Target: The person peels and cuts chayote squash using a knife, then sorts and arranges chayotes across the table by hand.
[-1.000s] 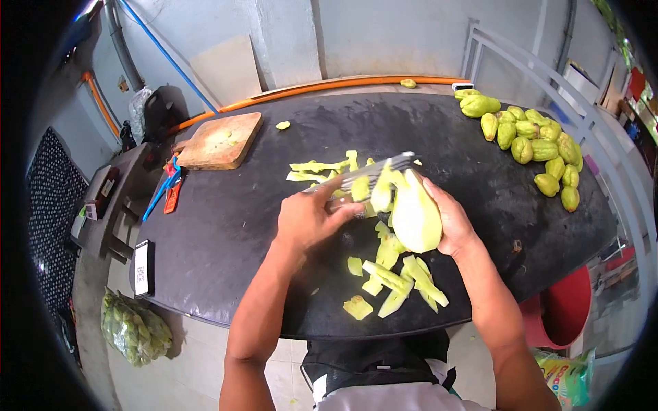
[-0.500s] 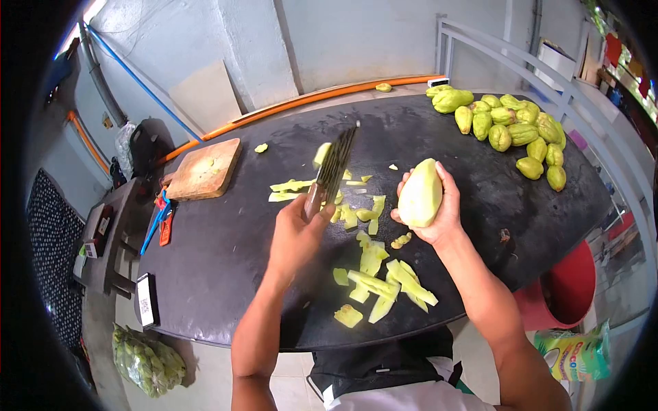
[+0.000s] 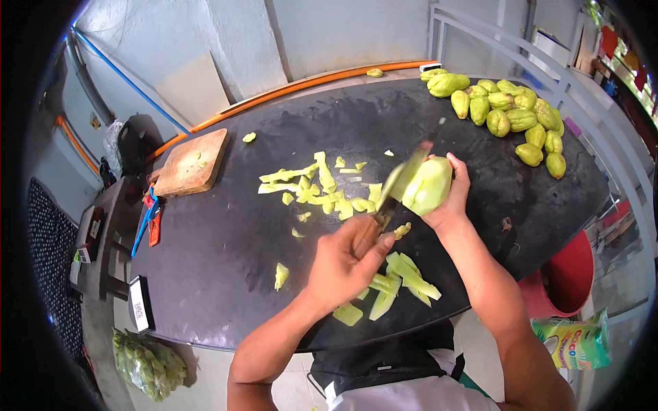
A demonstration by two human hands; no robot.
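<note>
In my left hand [image 3: 343,264] is a knife [image 3: 388,208], its fingers wrapped round the handle. The blade is blurred and lies against the left side of a pale, peeled chayote [image 3: 433,185]. A slice of peel appears along the blade. My right hand [image 3: 454,204] cups that chayote from below and from the right, over the table. Strips of green peel [image 3: 327,179] lie scattered beyond my left hand. More thick peel strips [image 3: 411,275] lie near the table's front edge, partly hidden behind that hand.
Unpeeled chayotes [image 3: 521,120] are piled at the back right of the dark table [image 3: 226,274]. On the left are a wooden cutting board [image 3: 193,164] and an orange-handled tool [image 3: 155,227]. A red bin [image 3: 572,274] stands below the right edge. A metal railing [image 3: 500,31] runs behind.
My left hand has moved right and brought the knife from over the peels to the chayote. Some peel pieces now lie in new spots on the table. The chayote has tilted slightly.
</note>
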